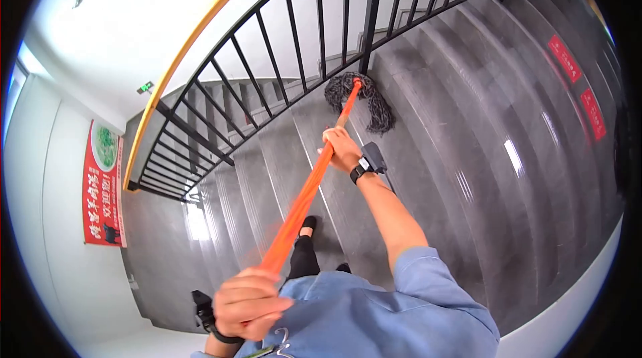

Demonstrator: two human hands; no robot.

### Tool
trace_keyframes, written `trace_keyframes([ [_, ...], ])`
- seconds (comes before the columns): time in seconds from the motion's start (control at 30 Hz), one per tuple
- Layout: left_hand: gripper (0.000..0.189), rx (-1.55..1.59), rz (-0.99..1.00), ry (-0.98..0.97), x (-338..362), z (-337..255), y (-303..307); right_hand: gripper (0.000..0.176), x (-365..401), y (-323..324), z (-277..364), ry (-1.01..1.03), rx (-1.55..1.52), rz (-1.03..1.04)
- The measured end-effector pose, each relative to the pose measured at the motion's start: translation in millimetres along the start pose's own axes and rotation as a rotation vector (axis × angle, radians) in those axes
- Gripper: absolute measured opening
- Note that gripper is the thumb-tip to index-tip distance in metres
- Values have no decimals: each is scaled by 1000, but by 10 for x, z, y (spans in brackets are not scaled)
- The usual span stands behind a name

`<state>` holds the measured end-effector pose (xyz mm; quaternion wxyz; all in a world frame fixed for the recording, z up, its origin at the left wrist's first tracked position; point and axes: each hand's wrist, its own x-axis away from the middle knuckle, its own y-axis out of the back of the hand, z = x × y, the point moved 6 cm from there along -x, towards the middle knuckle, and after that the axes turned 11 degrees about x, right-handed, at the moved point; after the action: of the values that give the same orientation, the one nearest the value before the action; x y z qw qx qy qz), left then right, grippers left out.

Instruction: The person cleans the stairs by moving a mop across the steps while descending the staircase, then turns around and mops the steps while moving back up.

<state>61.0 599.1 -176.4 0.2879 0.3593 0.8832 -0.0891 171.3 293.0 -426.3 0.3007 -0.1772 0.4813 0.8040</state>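
A mop with an orange handle [301, 201] slants away from my body across the stairs. Its dark grey string head [380, 114] rests on a step at the foot of the black railing. My left hand [251, 304] is closed round the upper end of the handle, close to my waist. Farther down the shaft, my right hand [342, 147] grips it with wrapped fingers. Both wrists carry black straps with small devices.
Grey stairs [441, 177] curve around me, with my feet on the steps. A black railing [287, 43] with a yellow handrail [184, 50] runs along the far side. Red stickers [565, 58] mark steps at right; a red poster [102, 191] hangs on the left wall.
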Motion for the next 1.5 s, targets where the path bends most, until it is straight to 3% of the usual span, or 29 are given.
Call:
trace_keyframes([
  [0.07, 12, -112, 206, -18, -182, 156, -95, 26, -109, 16, 164, 209, -91, 112],
  [0.17, 6, -94, 171, -189, -328, -203, 230, 27, -151, 112, 670, 241, -195, 35],
  [0.27, 7, 74, 201, -176, -376, -467, 620, 25, -123, 138, 1316, 228, -280, 32],
  [0.33, 8, 213, 203, -131, -375, -599, 890, 25, -168, 75, 1490, 63, -383, -5],
  [0.4, 10, 269, 200, -78, -443, -581, 1067, 25, -278, -165, 1344, 77, -354, -31],
  [0.53, 15, -68, 106, 132, -539, 279, 903, 25, -635, -691, 623, 184, -232, -98],
  [0.57, 15, -199, -27, 105, -390, 644, 928, 25, -705, -842, 401, 177, -230, -97],
  [0.63, 16, -205, -236, 268, -264, 1176, 951, 25, -746, -1076, 53, 179, -182, -18],
  [0.67, 16, -203, -234, 270, -203, 1312, 1007, 26, -752, -1181, -17, 169, -140, 52],
  [0.8, 20, -347, -374, 316, 162, 1349, 1359, 27, -577, -1336, 242, 125, -148, 91],
  [0.87, 25, -401, -495, 188, 431, 1123, 1496, 27, -363, -1360, 486, 171, -135, 64],
  [0.93, 29, -325, -611, 407, 674, 790, 1637, 25, -110, -1323, 803, 152, -154, 137],
  [1.0, 44, -225, -667, 581, 1398, 859, 1856, 25, 92, -1366, 1015, 133, -238, 217],
  [1.03, 50, -226, -604, 616, 1699, 927, 1818, 25, 148, -1458, 928, 136, -235, 230],
  [1.07, 53, 232, -732, 941, 1740, 1118, 1706, 23, 255, -1615, 806, 180, -200, 250],
  [1.13, 53, 281, -681, 1106, 1706, 1530, 1478, 20, 247, -1776, 506, 305, -108, 298],
  [1.2, 48, 248, -574, 1052, 1487, 2011, 1221, 19, 29, -1940, 3, 346, -33, 341],
  [1.27, 46, 292, -609, 960, 1531, 2485, 1104, 19, -139, -2061, -384, 351, 26, 451],
  [1.33, 34, 306, -668, 1073, 1566, 2769, 1058, 18, -134, -2148, -568, 376, 14, 502],
  [1.43, 37, 432, -734, 1055, 1636, 2888, 1052, 16, -209, -2081, -617, 158, 31, 396],
  [1.5, 35, 404, -787, 1106, 1708, 2752, 1165, 15, 17, -2152, -478, 163, 26, 411],
])
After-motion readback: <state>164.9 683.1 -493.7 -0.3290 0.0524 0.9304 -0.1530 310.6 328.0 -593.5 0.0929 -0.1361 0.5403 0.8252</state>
